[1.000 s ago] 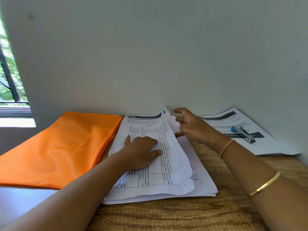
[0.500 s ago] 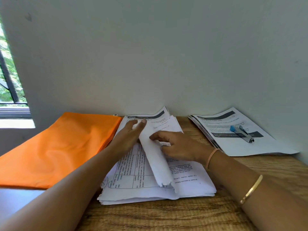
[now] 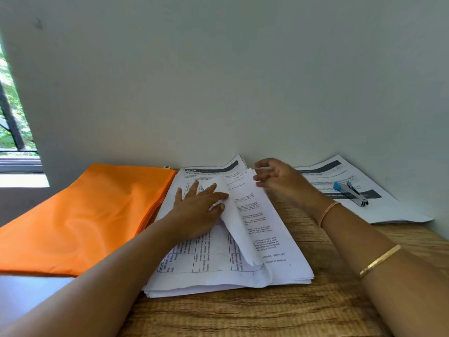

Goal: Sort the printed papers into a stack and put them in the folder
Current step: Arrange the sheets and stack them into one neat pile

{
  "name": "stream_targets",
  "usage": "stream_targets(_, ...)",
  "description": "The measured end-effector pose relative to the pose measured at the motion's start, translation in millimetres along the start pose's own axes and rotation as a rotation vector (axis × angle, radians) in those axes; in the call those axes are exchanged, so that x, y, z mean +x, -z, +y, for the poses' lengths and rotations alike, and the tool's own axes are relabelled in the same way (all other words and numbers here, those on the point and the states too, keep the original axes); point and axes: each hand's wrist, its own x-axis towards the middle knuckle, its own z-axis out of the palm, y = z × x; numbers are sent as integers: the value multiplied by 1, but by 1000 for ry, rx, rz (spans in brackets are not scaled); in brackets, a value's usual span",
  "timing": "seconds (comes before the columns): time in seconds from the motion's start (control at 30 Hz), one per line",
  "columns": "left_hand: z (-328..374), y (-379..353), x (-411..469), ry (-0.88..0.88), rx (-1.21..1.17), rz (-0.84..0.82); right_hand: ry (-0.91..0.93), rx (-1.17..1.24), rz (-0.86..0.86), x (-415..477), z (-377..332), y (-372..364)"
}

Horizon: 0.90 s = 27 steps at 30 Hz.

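A thick stack of printed papers [image 3: 243,268] lies on the wooden table in front of me. Its top sheet [image 3: 239,229] is turned over toward the left and stands curled along the middle. My left hand [image 3: 199,205] presses flat on the left half of the stack, fingers spread, its thumb against the curled sheet. My right hand [image 3: 281,181] hovers at the stack's far right corner, blurred, with fingers loosely bent and nothing in them. An orange folder [image 3: 80,215] lies flat to the left of the stack.
A second pile of printed papers [image 3: 379,210] lies at the far right against the wall, with a blue and silver stapler [image 3: 351,193] on it. The grey wall runs close behind everything. The wooden table [image 3: 243,314] extends toward me; a window is at the far left.
My right hand has lifted off the turned sheet and moved back to the stack's far right corner. My left hand has slid down and now lies flat against the curled sheet.
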Motion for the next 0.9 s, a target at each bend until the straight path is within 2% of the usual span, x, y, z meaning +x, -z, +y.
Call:
stream_targets(0.13,0,0,-2,-3,-22,-3,-106,36,115,1,2,15)
stream_targets(0.67,2,1,-4,9,-48,-22,-146,-25,84,-1,0,13)
stream_targets(0.9,3,2,-5,14,-44,-27,-158,36,68,-3,-4,13)
